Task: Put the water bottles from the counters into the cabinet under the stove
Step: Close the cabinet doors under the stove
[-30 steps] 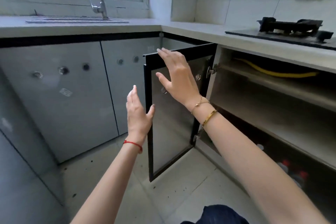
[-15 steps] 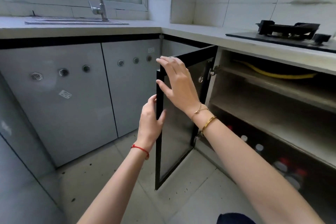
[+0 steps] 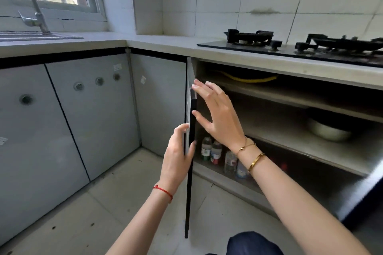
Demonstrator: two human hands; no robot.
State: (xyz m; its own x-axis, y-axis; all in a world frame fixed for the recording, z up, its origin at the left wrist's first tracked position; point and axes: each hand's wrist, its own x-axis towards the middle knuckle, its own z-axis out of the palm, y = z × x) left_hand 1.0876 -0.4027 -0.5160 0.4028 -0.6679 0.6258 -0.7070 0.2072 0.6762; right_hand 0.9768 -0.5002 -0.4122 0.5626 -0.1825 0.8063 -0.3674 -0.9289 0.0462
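Under the stove (image 3: pixel 290 46) the cabinet stands open, and its black-framed door (image 3: pixel 189 192) points edge-on toward me. My left hand (image 3: pixel 177 159) grips that door's free edge, thumb on the inner side and fingers on the outer side. My right hand (image 3: pixel 217 116) is spread open, its fingertips resting on the door's edge higher up. Several water bottles (image 3: pixel 216 152) stand upright on the cabinet's bottom shelf (image 3: pixel 217 179), just behind my right wrist. Some bottles are hidden by my forearm.
A metal bowl (image 3: pixel 329 131) sits on the middle shelf and a yellow hose (image 3: pixel 244 78) lies on the top one. Closed grey cabinet doors (image 3: pixel 93 114) run along the left below the sink and faucet (image 3: pixel 31 8). My knee (image 3: pixel 252 243) shows at the bottom.
My left hand has reached the door and taken hold of its edge. The door now shows edge-on instead of its inner face. The view has shifted right, showing more bottles.
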